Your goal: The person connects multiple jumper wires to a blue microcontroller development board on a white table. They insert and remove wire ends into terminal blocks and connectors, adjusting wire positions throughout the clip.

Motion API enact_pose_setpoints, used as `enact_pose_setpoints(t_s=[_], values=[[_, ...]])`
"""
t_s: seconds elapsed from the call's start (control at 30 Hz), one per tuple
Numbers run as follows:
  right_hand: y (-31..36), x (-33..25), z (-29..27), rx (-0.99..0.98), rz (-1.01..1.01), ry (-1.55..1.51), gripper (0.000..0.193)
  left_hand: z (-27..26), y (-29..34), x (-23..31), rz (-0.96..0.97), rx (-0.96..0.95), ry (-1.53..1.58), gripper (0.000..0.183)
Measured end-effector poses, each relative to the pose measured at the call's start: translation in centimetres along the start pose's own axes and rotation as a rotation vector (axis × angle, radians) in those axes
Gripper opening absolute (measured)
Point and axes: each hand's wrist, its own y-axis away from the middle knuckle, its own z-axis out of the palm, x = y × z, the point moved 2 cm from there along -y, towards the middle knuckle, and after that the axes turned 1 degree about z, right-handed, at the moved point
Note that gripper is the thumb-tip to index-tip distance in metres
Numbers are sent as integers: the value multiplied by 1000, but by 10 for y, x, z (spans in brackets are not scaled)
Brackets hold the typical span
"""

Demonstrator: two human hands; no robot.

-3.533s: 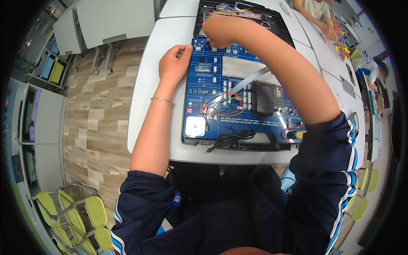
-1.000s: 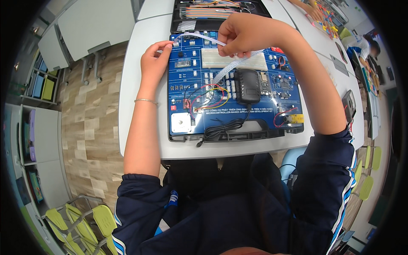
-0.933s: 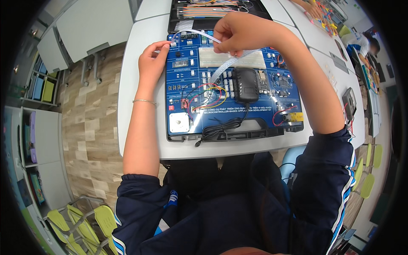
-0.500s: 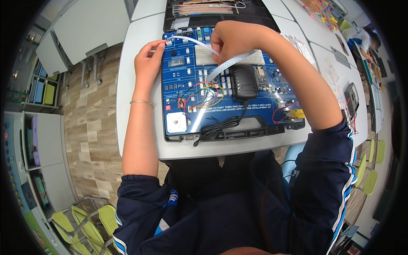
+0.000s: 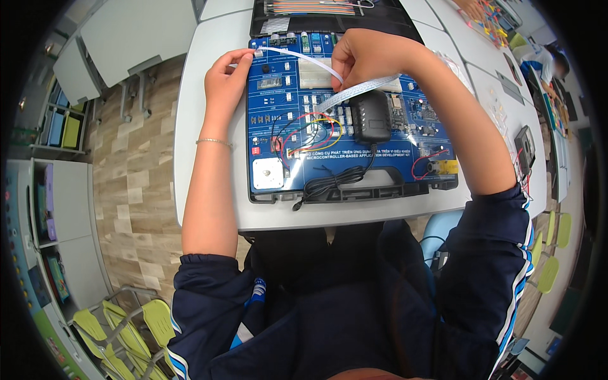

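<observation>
A blue electronics training board (image 5: 304,161) lies in a black case on the white table (image 5: 209,209). A white flat ribbon cable (image 5: 297,57) runs across the board's upper part. My left hand (image 5: 225,76) pinches the cable's left end at the board's top left corner. My right hand (image 5: 364,57) grips the cable near the middle, and the rest of the strip hangs down toward coloured jumper wires (image 5: 310,130). A black power adapter (image 5: 370,120) rests on the board just below my right hand, its black cord (image 5: 335,180) coiled at the front edge.
The open case lid (image 5: 329,16) with rainbow ribbon wires lies behind the board. Another person (image 5: 548,63) sits at the far right, at a table with small coloured parts. Green chairs (image 5: 120,329) stand lower left; shelves line the left wall.
Both hands lifted the ribbon cable and stretched it out over the board's top; my left hand moved from resting flat to pinching the cable's end at the corner.
</observation>
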Motion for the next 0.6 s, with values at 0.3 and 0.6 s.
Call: enact_pose_setpoints(t_s=[0.3,0.6], values=[[0,4,3,-4,-84,-109,11,0,0,-1,2,1,18,21],[1,3,7,154,56,41,15,0,-1,-2,35,5,6,21]])
